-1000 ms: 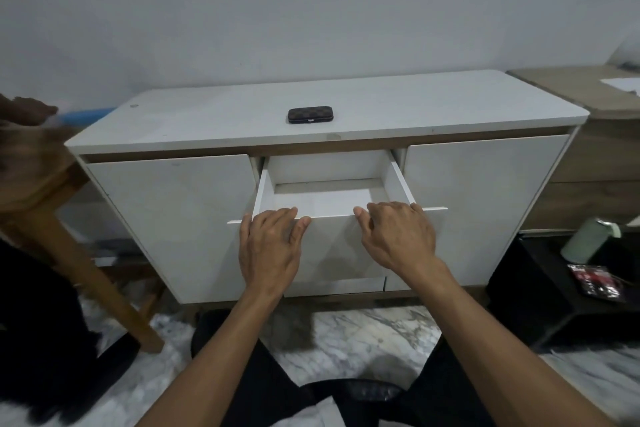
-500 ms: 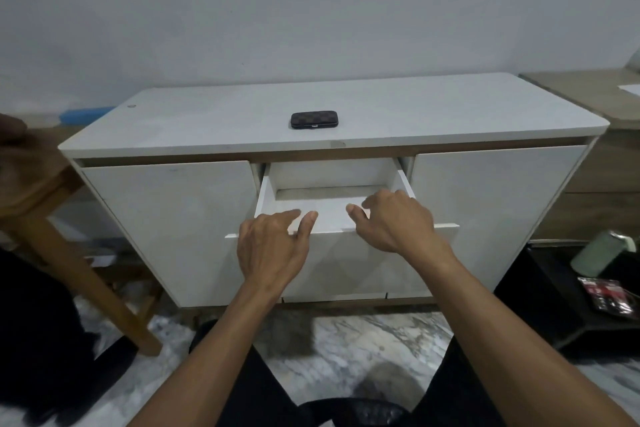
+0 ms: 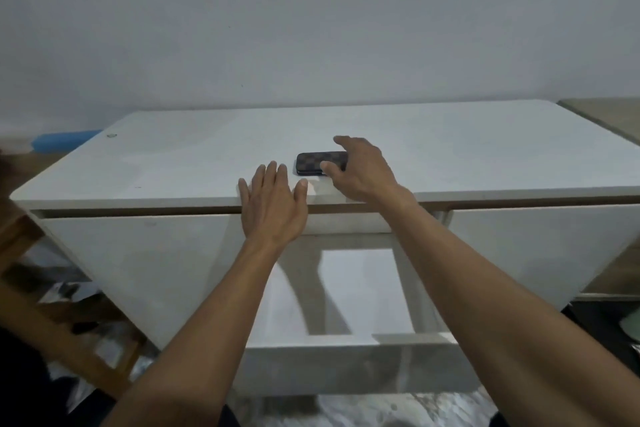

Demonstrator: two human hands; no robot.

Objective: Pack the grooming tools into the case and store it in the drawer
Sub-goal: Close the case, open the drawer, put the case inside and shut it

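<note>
Both hands have left the drawer (image 3: 349,288); right hand (image 3: 360,168) spreads over the case (image 3: 317,163) on the cabinet top (image 3: 194,163), thumb touching; left hand (image 3: 273,208) lies flat, fingers spread

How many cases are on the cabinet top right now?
1: a dark checkered case near the front middle of the white cabinet top, under the right hand. No others visible.
</note>
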